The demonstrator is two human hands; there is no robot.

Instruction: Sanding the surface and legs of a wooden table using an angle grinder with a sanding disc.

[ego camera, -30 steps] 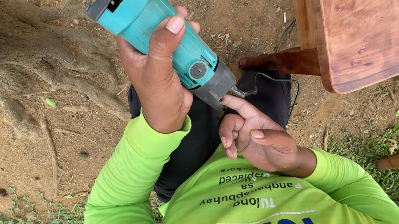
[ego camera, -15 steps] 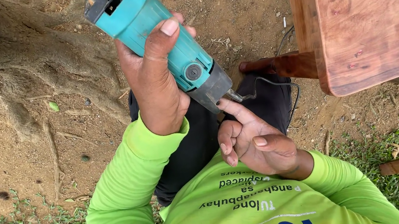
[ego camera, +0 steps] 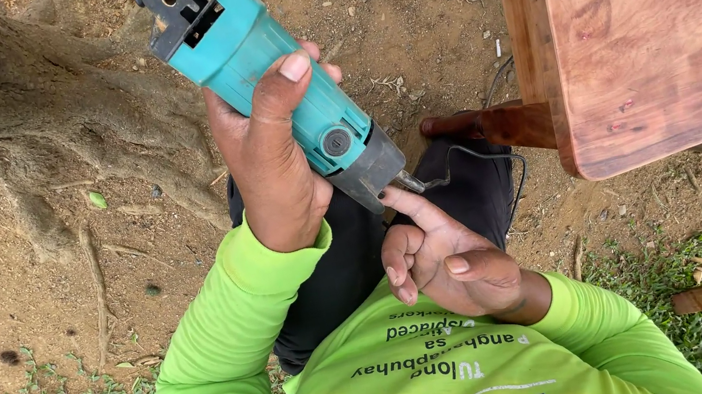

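Head view: left hand (ego camera: 272, 177) clenched round teal power tool (ego camera: 275, 81) body, looks heavy, rigid, best held mid-barrel; right hand (ego camera: 447, 257) loosely curled, forefinger touching its metal nose.

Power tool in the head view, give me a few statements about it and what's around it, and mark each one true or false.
1. The left hand grips the teal power tool. True.
2. The right hand is wrapped around the tool's body. False: one finger reaches up to its dark end.
3. A wooden table stands to the right. True.
4. The sleeves are red. False: bright green.
5. The ground is tiled. False: bare dirt and grass.
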